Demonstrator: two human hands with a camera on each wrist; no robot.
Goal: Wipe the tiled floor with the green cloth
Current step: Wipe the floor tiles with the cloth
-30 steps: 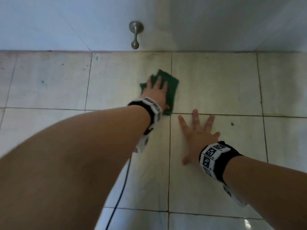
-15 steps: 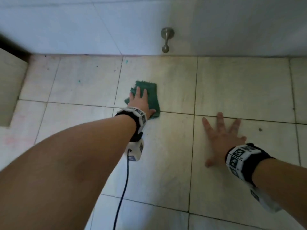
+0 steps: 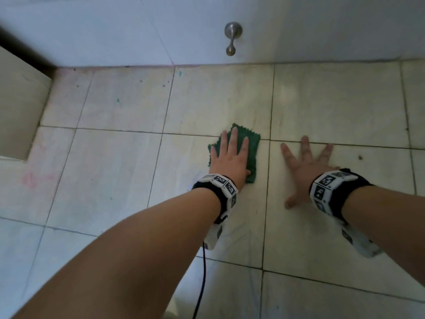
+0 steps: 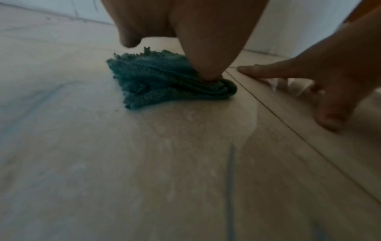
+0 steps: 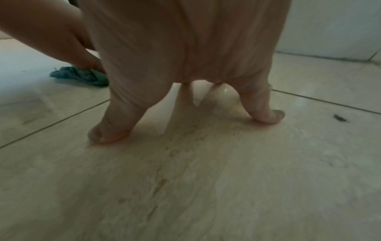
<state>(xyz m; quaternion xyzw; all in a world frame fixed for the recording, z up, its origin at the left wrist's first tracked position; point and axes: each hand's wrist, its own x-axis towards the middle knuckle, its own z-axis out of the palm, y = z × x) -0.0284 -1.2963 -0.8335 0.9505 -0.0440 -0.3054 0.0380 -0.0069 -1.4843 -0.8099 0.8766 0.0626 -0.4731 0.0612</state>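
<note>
A folded green cloth [image 3: 252, 148] lies on the pale tiled floor [image 3: 119, 171], just left of a grout line. My left hand [image 3: 230, 155] lies flat on it with straight fingers, pressing it down. In the left wrist view the cloth [image 4: 156, 81] bunches under the thumb. My right hand [image 3: 305, 164] rests on the neighbouring tile to the right, fingers spread and flat on the floor. The right wrist view shows that hand's fingertips [image 5: 107, 132] planted on the tile, and the cloth [image 5: 82, 75] to its left.
A white wall with a metal door stop [image 3: 232, 40] runs along the far edge of the floor. A beige cabinet corner [image 3: 20, 107] stands at the left. A dark speck [image 3: 360, 157] lies right of my right hand. A black cable [image 3: 202, 277] hangs from my left wrist.
My left hand has dragged the cloth across the tile and back toward me, ending close beside my right hand. The right hand has stayed planted. My head view has shifted.
</note>
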